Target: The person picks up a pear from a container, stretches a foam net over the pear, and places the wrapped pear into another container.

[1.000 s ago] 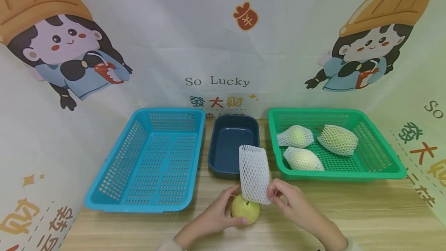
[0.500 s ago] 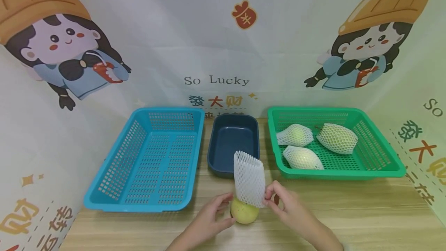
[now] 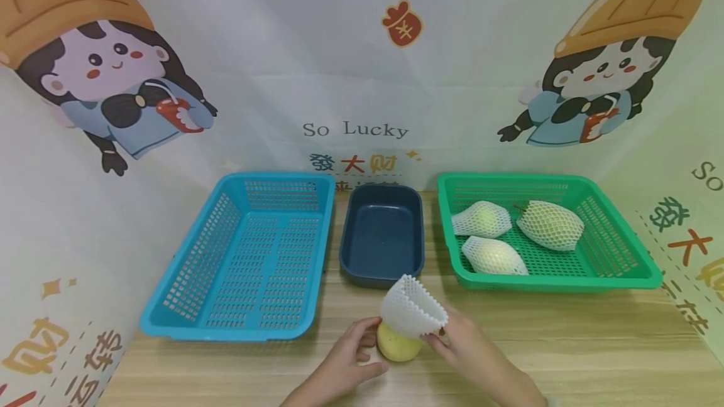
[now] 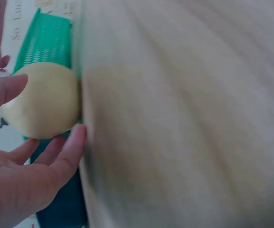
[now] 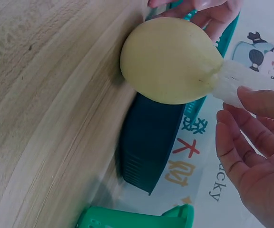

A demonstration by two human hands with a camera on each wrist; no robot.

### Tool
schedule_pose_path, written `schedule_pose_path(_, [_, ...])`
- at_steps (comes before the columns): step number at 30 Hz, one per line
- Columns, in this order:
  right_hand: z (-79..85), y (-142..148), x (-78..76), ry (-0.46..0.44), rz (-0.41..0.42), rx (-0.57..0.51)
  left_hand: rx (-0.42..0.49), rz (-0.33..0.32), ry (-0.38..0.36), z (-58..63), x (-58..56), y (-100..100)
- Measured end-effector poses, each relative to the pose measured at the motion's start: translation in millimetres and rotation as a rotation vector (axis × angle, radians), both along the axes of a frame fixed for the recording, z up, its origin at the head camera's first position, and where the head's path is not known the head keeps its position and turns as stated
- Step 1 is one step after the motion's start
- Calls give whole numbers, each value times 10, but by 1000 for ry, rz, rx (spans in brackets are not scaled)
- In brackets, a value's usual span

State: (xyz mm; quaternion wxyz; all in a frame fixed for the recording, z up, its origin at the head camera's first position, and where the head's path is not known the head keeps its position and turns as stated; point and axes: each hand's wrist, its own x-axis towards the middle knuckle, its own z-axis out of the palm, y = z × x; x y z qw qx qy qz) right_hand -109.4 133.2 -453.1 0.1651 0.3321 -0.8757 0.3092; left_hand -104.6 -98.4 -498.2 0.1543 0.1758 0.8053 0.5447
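A round yellow pear [image 3: 398, 343] sits on the table near its front edge. Over its top stands a white foam net sleeve [image 3: 410, 309], its mouth tilted to the right. My right hand [image 3: 466, 347] pinches the lower edge of this foam net between thumb and fingers, also seen in the right wrist view. My left hand [image 3: 345, 357] is spread loosely at the pear's left side. In the left wrist view its thumb overlaps the pear [image 4: 44, 102], and its fingertips lie right by the lower side.
A blue basket [image 3: 237, 335] stands at the left and a dark blue bin [image 3: 381, 281] behind the pear. At the right, a green basket [image 3: 560, 282] bears several fruits in foam nets [image 3: 494, 256]. A printed cloth [image 3: 351, 49] hangs behind.
The foam net has tipped lower toward me and its mouth now leans right, moved by my right hand. My left hand has loosened from its grip on the pear.
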Motion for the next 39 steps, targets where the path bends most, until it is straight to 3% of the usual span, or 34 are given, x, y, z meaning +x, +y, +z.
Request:
schedule_pose_path(3, [-35,-13,-20,108,21,23,-18,11,2,-49,-38,35])
schedule_pose_path(5, [-37,-21,-27,123,40,27,-25,7,24,-74,-68,60])
schedule_pose_path(11, [0,-27,-62,-65,86,102,-71,-9,109,-122,-137,109])
schedule_pose_path(21, [3,-34,-220,-312,240,57,-97,-13,103,-110,-177,112])
schedule_pose_path(25, [-7,-34,-257,-404,242,68,-108,-8,106,-115,-177,112])
schedule_pose_path(39, [-83,20,-250,-508,150,118,-95,-38,50,-104,-216,77])
